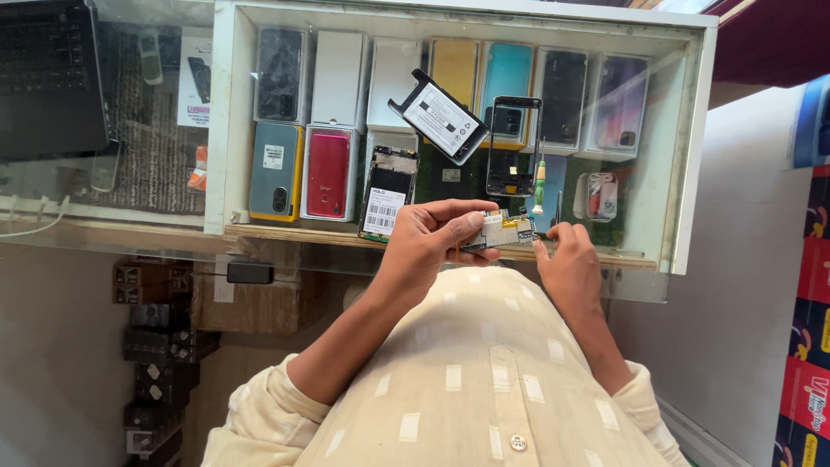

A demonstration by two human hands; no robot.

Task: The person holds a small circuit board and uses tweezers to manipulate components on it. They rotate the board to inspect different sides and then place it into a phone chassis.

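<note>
Circuit board [503, 230]: small phone board with metal shields and a yellow patch, held just above the front edge of the glass counter [156, 227], between our two hands.
Head view, left hand [432, 242]: we grip the board's left end, thumb underneath and fingers curled over the top; the hold is firm and closed on the board.
Head view, right hand [566, 264]: our fingertips pinch at the board's right end; whether they hold a small part or only touch the edge, we cannot tell.
Head view, counter top: a black battery [438, 117] with a white label lies tilted on the glass, an empty black phone frame [513, 145] upright just beside it, a green-handled screwdriver [538, 186] near the frame's lower right corner.
Head view, under the glass: rows of phone cases and boxes, among them a red case [328, 175] and a grey-blue phone back [273, 169]; a barcoded phone body [387, 192] sits just left of our left hand.
Head view, far left: a dark laptop [47, 78] rests on the counter, well apart from the work.
Our judgement on technique: the board is best steadied by its edges with the left hand, while the right works lightly at the end, keeping fingertips off the exposed components.
</note>
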